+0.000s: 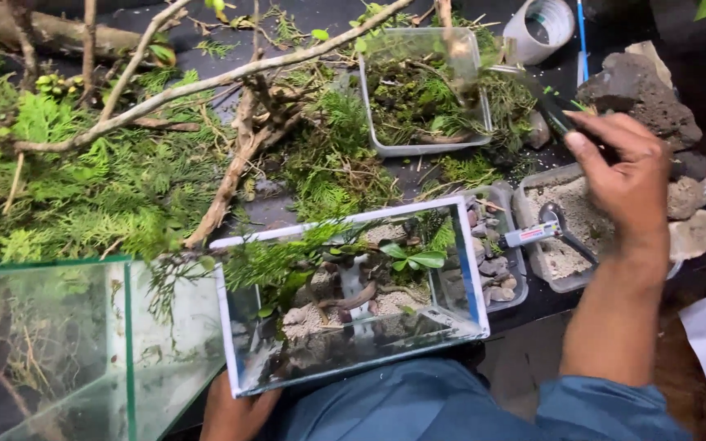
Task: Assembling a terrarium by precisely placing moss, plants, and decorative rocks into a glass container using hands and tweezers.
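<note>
R hand [627, 175] clamps long dark tweezers [533, 90] over far clear plastic plant tub [426, 94]. L hand [234, 412] grips small glass tank [349, 298] underneath; sand, stones, some greenery in, planting unfinished.

Clear glass rectangular tank [353, 294] with pale white edges holds bright green leafy sprigs [410, 260], beige sand and brown twisting wood; feathery green fern cuttings [83, 188] spread beneath tan bare branches [206, 82]; dark grey porous rock [643, 102] beside a clear plastic tray of off-white sand [569, 233]; blue fabric sleeve [606, 408]
</note>
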